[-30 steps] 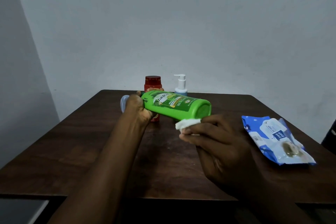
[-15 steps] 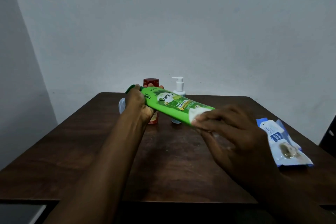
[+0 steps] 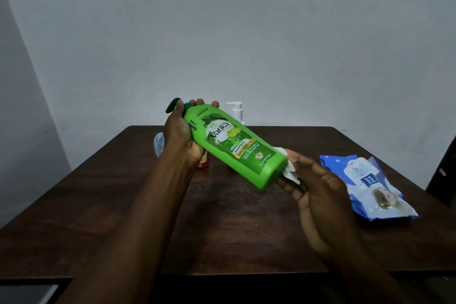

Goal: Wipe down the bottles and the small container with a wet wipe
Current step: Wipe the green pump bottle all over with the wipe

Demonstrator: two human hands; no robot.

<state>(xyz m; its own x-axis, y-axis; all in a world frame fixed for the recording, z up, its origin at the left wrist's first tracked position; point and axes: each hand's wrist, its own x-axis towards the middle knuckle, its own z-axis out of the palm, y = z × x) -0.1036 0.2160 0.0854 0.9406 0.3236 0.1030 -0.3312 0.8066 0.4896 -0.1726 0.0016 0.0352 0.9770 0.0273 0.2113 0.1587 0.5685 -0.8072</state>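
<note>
My left hand grips the neck end of a green shampoo bottle, which is held tilted above the table with its cap up and to the left and its base down to the right. My right hand holds a white wet wipe against the underside of the bottle's base. Behind the bottle stands a white pump bottle, mostly hidden. A red bottle shows only partly below my left wrist. A small clear bluish container peeks out left of my left arm.
A dark wooden table holds everything, with a grey wall right behind it. A blue and white pack of wet wipes lies at the right side. A dark object stands past the table's right edge.
The green bottle has been raised at its cap end and turned label up. My right hand with the wipe has slid from the bottle's side down under its base.
</note>
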